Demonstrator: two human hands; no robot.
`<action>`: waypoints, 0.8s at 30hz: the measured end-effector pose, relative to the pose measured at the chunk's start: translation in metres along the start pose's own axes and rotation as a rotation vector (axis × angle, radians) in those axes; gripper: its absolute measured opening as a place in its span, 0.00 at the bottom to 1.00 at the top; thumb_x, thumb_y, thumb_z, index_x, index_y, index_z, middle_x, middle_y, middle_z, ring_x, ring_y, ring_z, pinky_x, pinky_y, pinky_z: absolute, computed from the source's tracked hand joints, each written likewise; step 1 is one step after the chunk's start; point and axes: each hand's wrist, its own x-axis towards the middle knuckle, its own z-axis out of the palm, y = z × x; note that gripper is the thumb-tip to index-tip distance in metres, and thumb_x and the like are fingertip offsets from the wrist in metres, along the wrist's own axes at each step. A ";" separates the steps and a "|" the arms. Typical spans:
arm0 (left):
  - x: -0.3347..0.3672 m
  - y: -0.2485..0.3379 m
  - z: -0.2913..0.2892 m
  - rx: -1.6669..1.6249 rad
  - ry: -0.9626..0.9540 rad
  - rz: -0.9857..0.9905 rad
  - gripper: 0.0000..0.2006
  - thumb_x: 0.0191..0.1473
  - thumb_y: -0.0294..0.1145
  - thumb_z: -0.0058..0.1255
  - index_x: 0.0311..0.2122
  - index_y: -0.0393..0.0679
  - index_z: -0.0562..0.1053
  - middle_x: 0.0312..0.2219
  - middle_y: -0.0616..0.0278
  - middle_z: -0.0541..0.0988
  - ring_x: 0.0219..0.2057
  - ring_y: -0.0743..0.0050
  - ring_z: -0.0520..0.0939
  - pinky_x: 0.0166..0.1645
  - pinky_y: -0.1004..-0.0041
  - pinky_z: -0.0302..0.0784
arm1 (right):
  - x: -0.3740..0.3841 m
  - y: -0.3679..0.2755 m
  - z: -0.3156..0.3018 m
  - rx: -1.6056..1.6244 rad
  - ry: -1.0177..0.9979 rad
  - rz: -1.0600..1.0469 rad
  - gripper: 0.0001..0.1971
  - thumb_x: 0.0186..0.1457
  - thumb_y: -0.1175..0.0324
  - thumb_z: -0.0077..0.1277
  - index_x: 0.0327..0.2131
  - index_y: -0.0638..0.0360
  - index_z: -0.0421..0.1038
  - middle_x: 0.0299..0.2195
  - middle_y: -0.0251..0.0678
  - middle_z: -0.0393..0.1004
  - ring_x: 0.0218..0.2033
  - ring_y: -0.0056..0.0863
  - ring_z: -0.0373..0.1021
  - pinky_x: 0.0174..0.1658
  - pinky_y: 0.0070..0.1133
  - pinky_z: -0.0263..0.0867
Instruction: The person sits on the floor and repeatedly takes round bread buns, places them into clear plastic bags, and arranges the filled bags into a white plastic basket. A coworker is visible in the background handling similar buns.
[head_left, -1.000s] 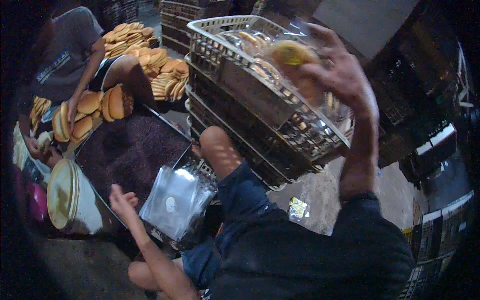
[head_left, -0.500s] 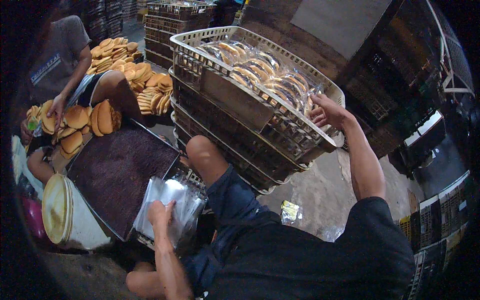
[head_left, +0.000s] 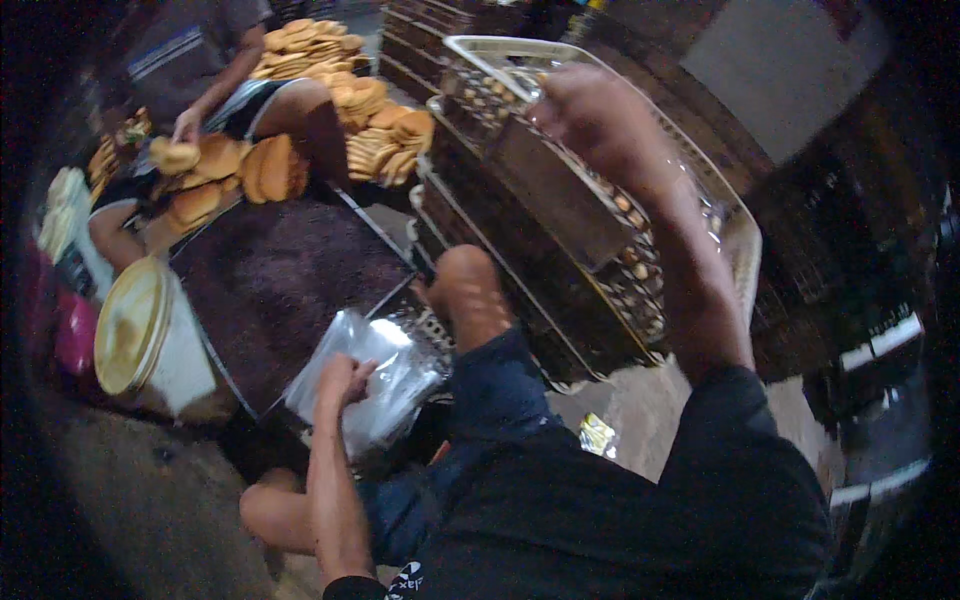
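Note:
My left hand (head_left: pixel 346 380) rests on a stack of clear plastic bags (head_left: pixel 395 345), its fingers curled in and pressed on the plastic. These bags lie by the near corner of a metal tray (head_left: pixel 233 375) filled with dark, crumbly filling (head_left: pixel 300 265). Across the top plastic crate (head_left: pixel 525 44) reaches my right arm, with my right hand (head_left: pixel 585 112) over the crate's far left part. Motion smears its fingers, so what they hold does not show. My forearm hides most of the crate's wrapped contents.
Crates (head_left: pixel 500 240) are stacked under the top one. Round flat pancakes lie in a pile (head_left: pixel 395 140) and by the tray (head_left: pixel 270 168), where a co-worker's hand (head_left: pixel 187 125) handles one. A pale bucket (head_left: pixel 135 325) stands left; a crumpled wrapper (head_left: pixel 598 435) lies on the floor.
My right hand has moved from the crate's near right end toward its far left part. My left hand stays on the bags, its fingers more curled. The whole view has shifted.

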 end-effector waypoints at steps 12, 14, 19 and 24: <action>-0.023 0.044 -0.036 -1.042 0.457 0.043 0.19 0.58 0.45 0.40 0.42 0.39 0.72 0.34 0.62 0.78 0.37 0.68 0.78 0.37 0.60 0.73 | 0.006 -0.210 0.201 1.105 -0.231 0.290 0.09 0.47 0.69 0.50 0.32 0.61 0.74 0.27 0.44 0.77 0.29 0.35 0.75 0.35 0.29 0.70; -0.026 0.050 -0.038 -1.311 0.394 0.206 0.22 0.59 0.50 0.37 0.48 0.41 0.68 0.43 0.60 0.73 0.47 0.68 0.72 0.48 0.59 0.67 | -0.011 -0.200 0.217 1.515 -0.147 0.441 0.10 0.48 0.70 0.49 0.34 0.64 0.74 0.26 0.42 0.77 0.29 0.28 0.74 0.34 0.25 0.70; -0.025 0.054 -0.069 -1.555 0.637 0.298 0.26 0.56 0.56 0.41 0.48 0.42 0.68 0.48 0.60 0.71 0.54 0.68 0.67 0.59 0.62 0.52 | -0.056 -0.170 0.219 1.941 -0.233 0.861 0.11 0.54 0.71 0.50 0.40 0.67 0.70 0.35 0.40 0.73 0.31 0.25 0.73 0.31 0.21 0.71; -0.034 0.052 -0.090 -1.501 0.764 0.031 0.11 0.52 0.42 0.55 0.34 0.47 0.72 0.33 0.68 0.78 0.40 0.77 0.76 0.53 0.70 0.58 | -0.056 -0.172 0.232 1.941 -0.023 0.924 0.08 0.55 0.71 0.51 0.34 0.65 0.65 0.26 0.38 0.72 0.22 0.22 0.71 0.23 0.18 0.69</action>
